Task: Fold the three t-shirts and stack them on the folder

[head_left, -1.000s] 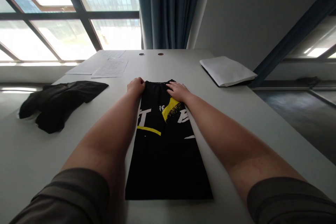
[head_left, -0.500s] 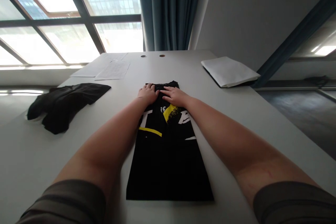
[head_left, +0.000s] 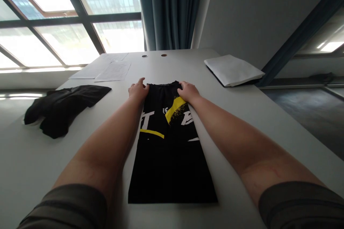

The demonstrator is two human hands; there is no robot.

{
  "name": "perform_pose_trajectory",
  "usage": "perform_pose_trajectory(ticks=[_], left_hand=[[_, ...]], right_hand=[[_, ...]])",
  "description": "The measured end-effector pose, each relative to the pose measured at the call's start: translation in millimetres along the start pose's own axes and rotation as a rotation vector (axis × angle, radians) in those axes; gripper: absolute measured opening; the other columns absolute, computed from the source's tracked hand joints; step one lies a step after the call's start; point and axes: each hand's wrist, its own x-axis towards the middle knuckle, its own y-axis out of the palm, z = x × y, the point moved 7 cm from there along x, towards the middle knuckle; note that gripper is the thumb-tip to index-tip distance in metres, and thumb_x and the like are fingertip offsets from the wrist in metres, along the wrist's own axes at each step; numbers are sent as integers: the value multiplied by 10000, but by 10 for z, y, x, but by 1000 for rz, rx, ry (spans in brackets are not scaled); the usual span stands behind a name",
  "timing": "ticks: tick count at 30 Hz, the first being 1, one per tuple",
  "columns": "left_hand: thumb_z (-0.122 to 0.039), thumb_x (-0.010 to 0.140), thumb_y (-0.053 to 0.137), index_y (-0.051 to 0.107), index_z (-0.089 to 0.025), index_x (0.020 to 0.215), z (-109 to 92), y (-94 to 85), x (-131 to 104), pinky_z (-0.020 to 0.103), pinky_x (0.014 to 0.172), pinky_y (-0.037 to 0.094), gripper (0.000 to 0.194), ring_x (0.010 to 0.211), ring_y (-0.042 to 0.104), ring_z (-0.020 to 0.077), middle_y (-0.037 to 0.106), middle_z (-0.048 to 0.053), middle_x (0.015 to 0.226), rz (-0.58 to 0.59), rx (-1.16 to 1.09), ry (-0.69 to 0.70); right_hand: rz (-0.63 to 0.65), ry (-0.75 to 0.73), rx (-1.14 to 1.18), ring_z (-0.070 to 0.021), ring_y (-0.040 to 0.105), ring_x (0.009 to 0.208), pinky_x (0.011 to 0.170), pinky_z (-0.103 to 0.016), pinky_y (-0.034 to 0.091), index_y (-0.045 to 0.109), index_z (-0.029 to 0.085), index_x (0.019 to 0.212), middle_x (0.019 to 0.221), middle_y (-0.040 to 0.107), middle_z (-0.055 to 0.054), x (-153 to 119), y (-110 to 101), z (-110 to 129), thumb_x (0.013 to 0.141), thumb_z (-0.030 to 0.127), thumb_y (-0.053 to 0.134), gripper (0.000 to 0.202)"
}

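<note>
A black T-shirt (head_left: pixel 172 171), folded into a long narrow panel with white lettering and yellow marks, lies flat on the white table (head_left: pixel 236 128). My left hand (head_left: pixel 138 90) is at its far left corner, thumb by the cloth edge and fingers apart, one of them raised. At the far right corner, my right hand (head_left: pixel 189 92) has its thumb and fingers closed on the edge of the cloth. Some of the right fingertips are hidden.
To the left lies a crumpled black garment (head_left: pixel 67 107). Printed paper sheets (head_left: pixel 113 71) rest at the back left. A white folded item (head_left: pixel 233 71) on something dark sits at the back right. Two round cable holes are near the far edge, before a blue curtain (head_left: pixel 169 10).
Both hands have moved apart from the middle of the shirt's far end to its left and right corners. More of the print now shows. The view has shifted slightly.
</note>
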Motion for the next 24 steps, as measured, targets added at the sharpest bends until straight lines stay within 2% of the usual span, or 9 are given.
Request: perform_pose_trajectory(ticks=[4, 8, 11, 13, 15, 18, 20, 22, 24], left_hand=[[-439, 934, 606, 490, -310, 1536, -50, 57, -1, 493, 1099, 460, 626, 1187, 638, 305, 737, 71, 1222, 46, -121, 99], [-364, 867, 701, 426, -328, 1575, -120, 145, -3, 432, 1026, 537, 760, 1061, 692, 235, 651, 82, 1384, 106, -483, 190], [-353, 849, 757, 354, -338, 1605, -65, 152, 27, 403, 1017, 549, 857, 1180, 670, 249, 540, 127, 1541, 84, -732, 92], [-367, 842, 779, 370, -287, 1595, 1, 154, 47, 400, 1034, 540, 861, 1243, 649, 270, 531, 168, 1547, 79, -735, -27], [-424, 849, 777, 417, -213, 1563, 34, 128, 52, 440, 1065, 517, 827, 1234, 656, 304, 624, 196, 1431, 80, -606, -93], [-498, 853, 763, 461, -168, 1535, -8, 60, 31, 524, 1086, 480, 816, 1209, 657, 368, 724, 192, 1233, 62, -333, -48], [-448, 871, 739, 451, -212, 1552, -77, 52, -1, 542, 1057, 490, 777, 1197, 657, 378, 726, 175, 1232, 52, -239, 38], [-346, 891, 688, 467, -282, 1543, -158, 70, -31, 526, 1027, 508, 691, 1164, 670, 349, 725, 131, 1247, 44, -233, 149], [-260, 894, 623, 601, -303, 1410, -213, 102, -41, 495, 1011, 521, 518, 1108, 681, 308, 740, 82, 1193, 47, -266, 236]], right_hand=[[62, -52, 434, -231, 677, 1121, 1103, -386, 510, 768, 185, 1215, 1196, 729, -60, 54, 65, -48, 905, 169, 621, 343], [46, 51, 961, -204, 709, 958, 992, -401, 587, 743, 148, 1169, 1036, 741, -71, 98, 152, -147, 872, 199, 677, 309], [13, 88, 1216, -185, 705, 943, 955, -379, 611, 687, 152, 1203, 1062, 726, -66, 118, 171, -182, 833, 191, 707, 373], [-10, 103, 1305, -169, 699, 968, 948, -344, 615, 648, 165, 1235, 1137, 708, -59, 129, 163, -193, 794, 143, 706, 446], [-2, 143, 1332, -166, 701, 951, 922, -330, 622, 618, 171, 1259, 1149, 696, -57, 136, 182, -204, 759, 104, 707, 512], [65, 191, 1236, -185, 707, 855, 868, -372, 638, 600, 176, 1302, 1028, 702, -47, 134, 243, -199, 749, 105, 720, 570], [90, 170, 1111, -198, 707, 835, 873, -409, 637, 604, 192, 1342, 982, 706, -35, 127, 255, -175, 759, 116, 718, 599], [81, 88, 956, -206, 709, 896, 947, -432, 615, 641, 215, 1350, 1028, 719, -31, 118, 224, -119, 762, 111, 712, 601], [62, -17, 793, -215, 701, 1016, 1058, -441, 562, 714, 229, 1287, 1113, 726, -28, 104, 177, -44, 778, 106, 702, 524]])
